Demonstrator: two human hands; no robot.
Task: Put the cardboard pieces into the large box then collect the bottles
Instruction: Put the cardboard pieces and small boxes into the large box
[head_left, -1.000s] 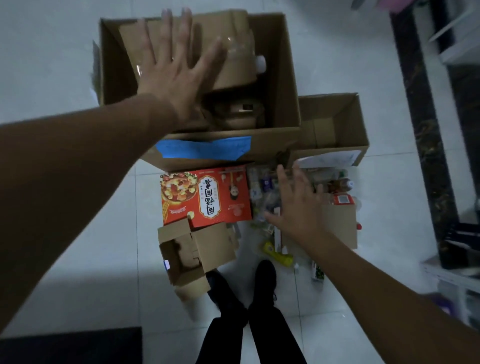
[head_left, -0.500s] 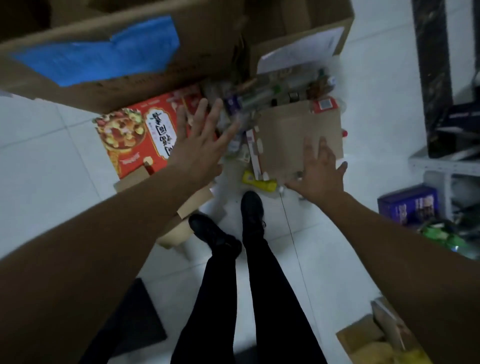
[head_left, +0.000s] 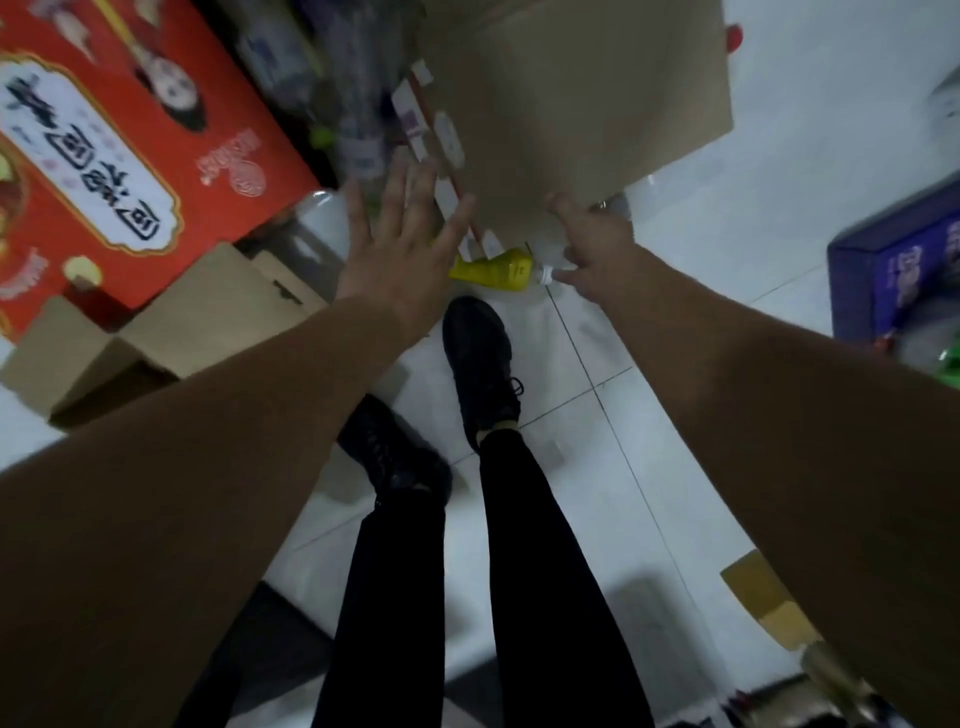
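Note:
A flat brown cardboard piece (head_left: 582, 98) lies on the floor over a heap of clear plastic bottles (head_left: 343, 88). My right hand (head_left: 592, 244) is at its near edge, thumb on top and fingers curled beneath. A yellow bottle (head_left: 493, 267) with a white cap lies just below that edge, between my two hands. My left hand (head_left: 400, 244) hovers with fingers spread over the bottles and a narrow printed carton (head_left: 431, 130), holding nothing. The large box is out of view.
A red printed carton (head_left: 104, 130) lies at the left, with a small open brown box (head_left: 156, 332) in front of it. My black shoes (head_left: 478, 353) stand on the white tiles. A purple box (head_left: 893, 270) sits at the right, and cardboard scraps (head_left: 769, 608) at the lower right.
The view dropped from the large box to the floor pile. My left hand left the box and came down by the bottles. My right hand reached the flat cardboard's near edge and curled on it.

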